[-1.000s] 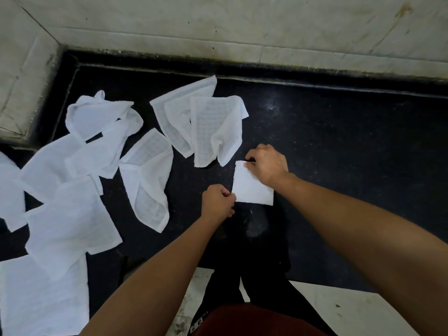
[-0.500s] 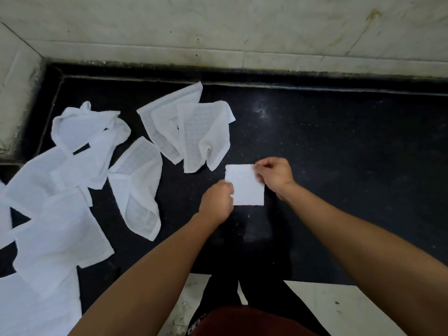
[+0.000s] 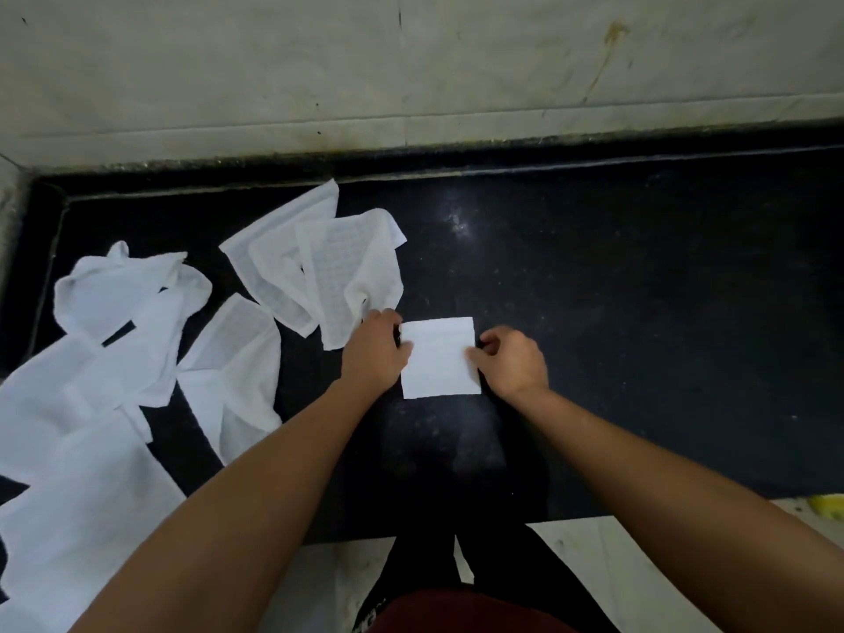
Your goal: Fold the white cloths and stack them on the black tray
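Two hands (image 3: 377, 349) (image 3: 514, 360) pinch folded cloth's (image 3: 439, 358) side edges; black tray (image 3: 639, 312) spreads wide (rightward).

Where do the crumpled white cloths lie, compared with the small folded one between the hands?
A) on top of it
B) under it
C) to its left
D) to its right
C: the loose cloths all lie left of the folded cloth, which the left hand and right hand hold at its sides.

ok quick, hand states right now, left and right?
Left hand: pinches the left edge of the folded white cloth.
Right hand: fingers curled, pinches the same cloth's right edge.
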`<state>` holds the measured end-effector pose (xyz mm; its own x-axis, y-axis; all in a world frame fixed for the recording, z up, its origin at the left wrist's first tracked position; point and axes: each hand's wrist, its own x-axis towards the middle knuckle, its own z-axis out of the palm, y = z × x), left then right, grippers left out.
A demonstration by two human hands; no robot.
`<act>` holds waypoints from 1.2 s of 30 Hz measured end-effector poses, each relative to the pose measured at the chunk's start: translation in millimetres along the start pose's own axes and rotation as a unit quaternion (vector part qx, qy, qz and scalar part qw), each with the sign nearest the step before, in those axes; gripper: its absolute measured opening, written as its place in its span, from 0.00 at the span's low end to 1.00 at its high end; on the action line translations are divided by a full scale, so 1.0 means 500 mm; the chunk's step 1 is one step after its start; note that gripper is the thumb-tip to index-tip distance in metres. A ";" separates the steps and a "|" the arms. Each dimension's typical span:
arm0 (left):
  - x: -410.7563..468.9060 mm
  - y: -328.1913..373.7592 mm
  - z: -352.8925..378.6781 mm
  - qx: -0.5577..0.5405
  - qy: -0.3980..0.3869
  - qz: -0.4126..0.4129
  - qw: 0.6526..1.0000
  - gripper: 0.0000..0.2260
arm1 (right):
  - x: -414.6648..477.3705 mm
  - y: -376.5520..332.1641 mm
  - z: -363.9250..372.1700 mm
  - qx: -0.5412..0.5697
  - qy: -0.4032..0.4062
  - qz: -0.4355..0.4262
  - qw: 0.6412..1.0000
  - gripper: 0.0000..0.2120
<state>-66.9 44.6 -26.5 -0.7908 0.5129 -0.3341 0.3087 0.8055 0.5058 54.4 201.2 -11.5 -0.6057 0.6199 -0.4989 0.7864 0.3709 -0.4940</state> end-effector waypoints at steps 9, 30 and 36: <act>0.038 0.010 -0.004 0.041 -0.098 -0.001 0.994 0.12 | 0.001 -0.005 0.021 0.017 -0.059 0.079 0.995 0.05; -0.146 0.494 0.136 -0.278 -0.315 0.030 0.907 0.22 | -0.195 0.352 -0.424 0.248 -0.082 -0.066 0.963 0.08; -0.237 0.735 0.266 -0.291 -0.392 0.080 0.869 0.06 | -0.263 0.559 -0.606 0.234 -0.036 -0.056 0.970 0.05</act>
<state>210.6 319.4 93.0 -0.0880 0.8333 -0.5458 -0.1180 0.5353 0.8363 390.9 432.7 131.7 -0.7046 0.5369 -0.4639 0.5845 0.0685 -0.8085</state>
